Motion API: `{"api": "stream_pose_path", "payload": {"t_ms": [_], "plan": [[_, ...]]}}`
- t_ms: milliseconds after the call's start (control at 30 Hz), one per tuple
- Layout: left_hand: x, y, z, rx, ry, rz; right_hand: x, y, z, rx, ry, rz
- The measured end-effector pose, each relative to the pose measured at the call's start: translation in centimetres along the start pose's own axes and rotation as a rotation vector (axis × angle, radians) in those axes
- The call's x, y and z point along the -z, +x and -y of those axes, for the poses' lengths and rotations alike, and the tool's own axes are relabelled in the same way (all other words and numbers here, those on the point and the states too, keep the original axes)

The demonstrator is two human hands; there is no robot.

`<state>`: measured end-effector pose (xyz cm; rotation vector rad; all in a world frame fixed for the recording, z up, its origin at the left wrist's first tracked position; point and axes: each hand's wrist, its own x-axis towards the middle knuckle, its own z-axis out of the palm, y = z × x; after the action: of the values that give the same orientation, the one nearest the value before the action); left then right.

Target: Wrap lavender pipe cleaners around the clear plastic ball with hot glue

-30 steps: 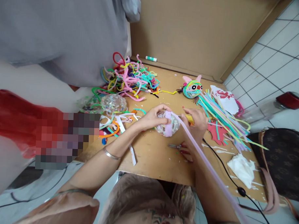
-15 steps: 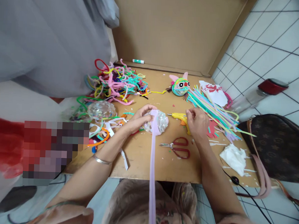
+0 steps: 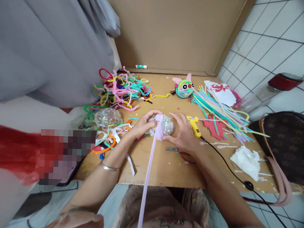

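Note:
My left hand (image 3: pixel 144 124) is closed round the left side of a clear, shiny ball (image 3: pixel 168 124), its thumb pressing a lilac ribbon (image 3: pixel 159 129) against the front. From there the ribbon's long tail hangs over the table edge toward my lap. My right hand (image 3: pixel 183 131) is at the ball's right side with thumb and fingers spread apart; whether they touch it I cannot tell. Just beyond that hand lies a yellow glue gun (image 3: pixel 195 126), its black cord trailing right. Red-handled scissors (image 3: pixel 186 157) lie below, partly hidden by my right wrist.
Tangled pipe cleaners (image 3: pixel 120 88) are heaped back left, near another clear ball (image 3: pixel 107 117). A decorated ball with eyes and ears (image 3: pixel 184 88) stands at the back, beside long pipe cleaners (image 3: pixel 219 109). On the right are a crumpled tissue (image 3: pixel 246 163), a brown bag (image 3: pixel 285 145) and a bottle (image 3: pixel 261 94).
My right hand has let go of the glue gun, which now lies farther right, and has moved left to the ball, fingers spread. The ribbon's tail has swung left.

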<state>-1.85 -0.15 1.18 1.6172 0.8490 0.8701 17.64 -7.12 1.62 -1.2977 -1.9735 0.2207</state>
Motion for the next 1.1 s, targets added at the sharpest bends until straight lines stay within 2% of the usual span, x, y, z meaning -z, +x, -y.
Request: {"api": "stream_pose_path", "payload": {"t_ms": [400, 600, 800, 900, 1000, 1033, 1100], "plan": [[0.1, -0.1, -0.1, -0.052, 0.026, 0.081, -0.8, 0.0, -0.3, -0.082, 0.098, -0.024], [0.0, -0.3, -0.8, -0.020, 0.063, 0.119, -0.6, 0.0, 0.1, -0.104, 0.093, -0.016], [-0.3, -0.4, -1.0, -0.016, 0.143, 0.063, 0.0, 0.3, -1.1, -0.075, 0.154, 0.015], [-0.4, -0.2, -0.8, -0.004, 0.157, 0.014, 1.4, 0.6, -2.6, -0.191, 0.168, -0.151], [-0.4, -0.1, -0.5, -0.008, 0.180, -0.022, 3.4, 0.8, -3.9, -0.415, -0.008, -0.339], [-0.4, -0.1, -0.4, -0.013, 0.186, -0.032, 3.9, 0.8, -4.1, -0.496, -0.137, -0.321], [-0.3, 0.0, -0.2, -0.024, 0.190, -0.039, 4.4, 0.9, -4.0, -0.644, -0.413, -0.180]]}}
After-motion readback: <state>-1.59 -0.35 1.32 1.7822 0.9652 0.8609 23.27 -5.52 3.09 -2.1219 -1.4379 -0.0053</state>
